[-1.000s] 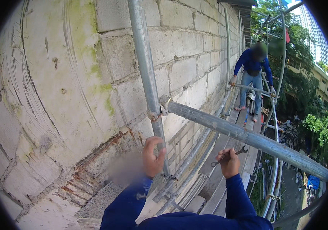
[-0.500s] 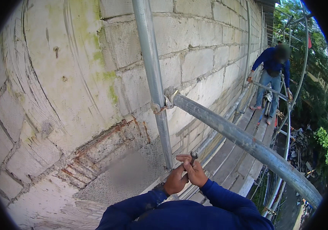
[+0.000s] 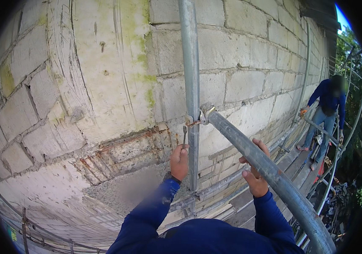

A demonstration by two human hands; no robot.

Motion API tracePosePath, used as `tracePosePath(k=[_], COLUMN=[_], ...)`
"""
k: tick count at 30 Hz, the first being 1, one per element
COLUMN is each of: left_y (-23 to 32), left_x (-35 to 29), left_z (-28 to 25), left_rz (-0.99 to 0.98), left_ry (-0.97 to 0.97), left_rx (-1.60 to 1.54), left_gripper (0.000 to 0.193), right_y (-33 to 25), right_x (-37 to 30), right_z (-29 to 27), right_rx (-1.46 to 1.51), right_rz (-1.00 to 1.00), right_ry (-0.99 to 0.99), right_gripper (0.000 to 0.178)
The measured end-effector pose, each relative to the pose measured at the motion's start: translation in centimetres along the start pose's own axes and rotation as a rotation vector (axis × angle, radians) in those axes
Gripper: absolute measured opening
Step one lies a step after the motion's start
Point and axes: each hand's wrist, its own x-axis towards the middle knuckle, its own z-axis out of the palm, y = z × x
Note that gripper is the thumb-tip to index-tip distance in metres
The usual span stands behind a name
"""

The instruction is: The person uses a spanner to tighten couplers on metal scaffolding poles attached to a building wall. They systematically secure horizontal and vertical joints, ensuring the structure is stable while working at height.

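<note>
My left hand is closed round the handle of a wrench, which stands upright beside the vertical scaffold pipe. Its upper end is close to the rusty coupler on that pipe; whether they touch I cannot tell. A slanting scaffold pipe runs from a second clamp toward me at the lower right. My right hand is behind and beneath this pipe, fingers apart and showing past its far edge, thumb on the near side. Part of the palm is hidden by the pipe.
A block wall rises ahead, with rusty exposed rebar in a broken strip. To the right, another person in blue stands on the scaffold planks. Lower scaffold rails run along the wall. Debris lies far below.
My hands, earlier together around the wrench, have parted. The left has raised the wrench to the coupler; the right has moved to the slanting pipe. The view has shifted left.
</note>
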Motion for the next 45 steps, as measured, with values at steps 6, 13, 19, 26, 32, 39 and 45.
tracePosePath(k=[6, 13, 19, 26, 32, 39, 45], left_y=[2.5, 8.4, 10.7, 14.3, 16.4, 7.9, 4.0], left_x=[1.3, 1.1, -4.2, -3.3, -3.0, -5.9, 0.5], left_z=[0.4, 1.8, 5.6, -4.8, -2.3, 1.2, 1.7], left_rz=[-0.028, -0.038, -0.251, -0.361, 0.374, 0.199, -0.163], left_ry=[0.152, -0.073, -0.056, -0.473, -0.472, -0.252, 0.088], left_rx=[-0.299, -0.865, -1.065, 0.442, 0.647, 0.366, -0.157], left_gripper=[0.028, 0.018, 0.015, 0.021, 0.019, 0.025, 0.041], right_y=[0.5, 4.1, 3.7, 4.3, 2.7, 1.3, 3.0], right_x=[2.4, -1.7, 0.0, 0.0, 1.0, 1.5, 1.3], right_z=[-3.6, -2.4, 5.5, 2.1, 1.2, 1.4, -2.1], right_rx=[-0.281, -0.092, 0.068, -0.225, -0.251, 0.125, -0.144], right_rz=[-0.314, 0.386, 0.167, 0.172, 0.294, 0.445, 0.055], right_ry=[-0.144, -0.381, -0.355, -0.445, -0.575, -0.532, -0.090], right_gripper=[0.083, 0.049, 0.027, 0.013, 0.018, 0.045, 0.074])
